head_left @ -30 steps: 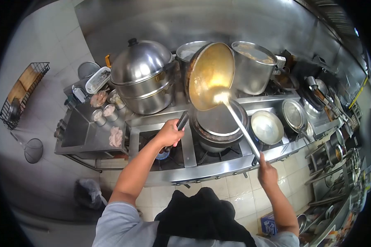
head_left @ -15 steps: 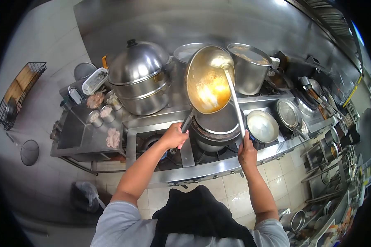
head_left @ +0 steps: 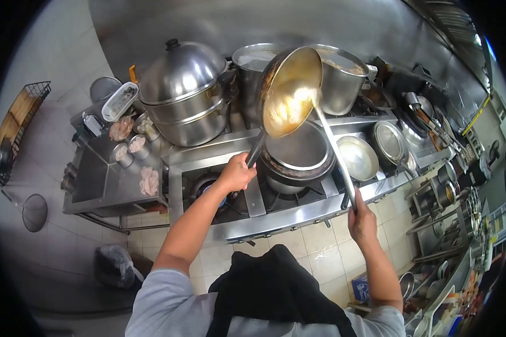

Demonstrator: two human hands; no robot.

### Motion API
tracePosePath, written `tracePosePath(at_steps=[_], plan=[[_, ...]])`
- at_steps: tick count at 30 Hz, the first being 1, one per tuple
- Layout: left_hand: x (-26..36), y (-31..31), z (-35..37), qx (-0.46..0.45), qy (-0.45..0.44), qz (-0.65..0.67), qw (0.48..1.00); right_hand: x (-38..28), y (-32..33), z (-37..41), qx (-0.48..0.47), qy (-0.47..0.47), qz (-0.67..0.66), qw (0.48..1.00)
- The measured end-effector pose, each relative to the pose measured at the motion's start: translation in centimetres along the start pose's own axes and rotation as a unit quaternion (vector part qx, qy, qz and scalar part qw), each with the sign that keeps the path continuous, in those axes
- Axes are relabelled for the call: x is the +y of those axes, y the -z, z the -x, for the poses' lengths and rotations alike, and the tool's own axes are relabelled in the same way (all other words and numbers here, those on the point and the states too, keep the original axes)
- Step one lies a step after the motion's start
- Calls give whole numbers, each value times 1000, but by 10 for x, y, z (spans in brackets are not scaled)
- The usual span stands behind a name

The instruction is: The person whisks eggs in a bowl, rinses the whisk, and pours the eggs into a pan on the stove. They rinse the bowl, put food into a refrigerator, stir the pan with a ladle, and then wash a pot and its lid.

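My left hand (head_left: 239, 173) is closed round the dark handle of a wok (head_left: 278, 109), which is raised and tipped steeply over the stove. Its inside is golden brown and glossy, facing right. In my right hand (head_left: 364, 223) is the dark grip of a long metal ladle (head_left: 337, 147); its far end meets the wok's lower right rim, and the bowl is hard to make out. Under the wok stands a wide pot (head_left: 298, 149) on a burner. Right of that pot, a shallow pan of pale liquid (head_left: 357, 159) sits close to the ladle's handle.
A domed steamer (head_left: 183, 92) stands at the back left, with two tall pots, one of them a stockpot (head_left: 337, 84), behind the wok. A lit burner (head_left: 216, 196) is under my left forearm. Small food tins (head_left: 138, 147) and raw meat (head_left: 149, 181) lie on the left counter.
The wok has turned further onto its side, its opening now facing right. My right hand and the ladle have moved right and slightly down. The whole view has shifted a little.
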State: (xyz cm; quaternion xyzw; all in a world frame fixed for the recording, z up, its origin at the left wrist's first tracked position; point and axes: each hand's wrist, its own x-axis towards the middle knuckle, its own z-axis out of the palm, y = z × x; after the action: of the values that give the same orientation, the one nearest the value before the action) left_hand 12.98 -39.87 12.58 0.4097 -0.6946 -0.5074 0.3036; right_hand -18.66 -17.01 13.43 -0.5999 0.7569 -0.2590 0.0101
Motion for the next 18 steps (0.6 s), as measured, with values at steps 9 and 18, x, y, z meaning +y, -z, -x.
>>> tracePosePath(at_steps=[9,18], plan=[[12,-6,-4,-19,2,32,999,-5,-58,-7,41,-22,18,999],[-6,10,-16,-26,29,51,998,40,-2,22,-66,1,39,997]])
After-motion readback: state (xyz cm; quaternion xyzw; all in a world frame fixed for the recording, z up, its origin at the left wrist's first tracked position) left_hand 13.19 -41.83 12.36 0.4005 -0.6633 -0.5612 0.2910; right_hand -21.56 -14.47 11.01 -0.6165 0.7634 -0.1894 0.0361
